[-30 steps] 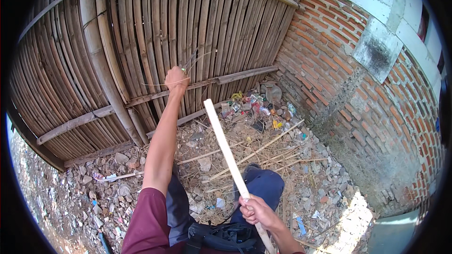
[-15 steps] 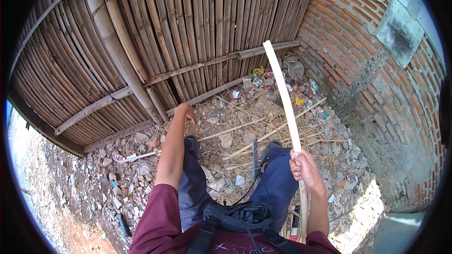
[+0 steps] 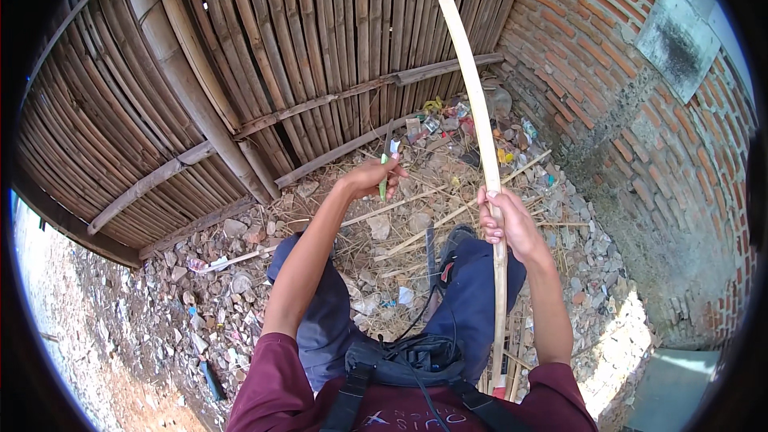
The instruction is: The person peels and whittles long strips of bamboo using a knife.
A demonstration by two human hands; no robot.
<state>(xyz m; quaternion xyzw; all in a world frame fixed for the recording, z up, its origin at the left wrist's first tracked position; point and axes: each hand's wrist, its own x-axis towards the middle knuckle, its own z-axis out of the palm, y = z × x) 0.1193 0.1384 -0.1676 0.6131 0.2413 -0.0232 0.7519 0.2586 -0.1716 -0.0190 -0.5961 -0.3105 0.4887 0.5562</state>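
A long, pale split bamboo strip (image 3: 478,104) stands nearly upright and bows slightly, its cut end high against the bamboo wall. My right hand (image 3: 512,222) is closed around it about two thirds of the way down; the lower part runs down past my right thigh. To the left, my left hand (image 3: 368,179) grips a knife (image 3: 384,170) with a green handle. Its thin dark blade points up and away from me. Knife and strip are apart. Part of the handle is hidden by my fingers.
A bamboo-slat wall (image 3: 336,48) rises ahead and to the left, meeting a brick wall (image 3: 616,128) on the right. Rubble (image 3: 240,280), litter and loose bamboo slivers (image 3: 432,232) cover the ground around my feet. A pouch (image 3: 408,360) hangs at my waist.
My left hand has moved right, and the knife in it has come into view. My right hand has lifted the bamboo strip higher and a little to the left.
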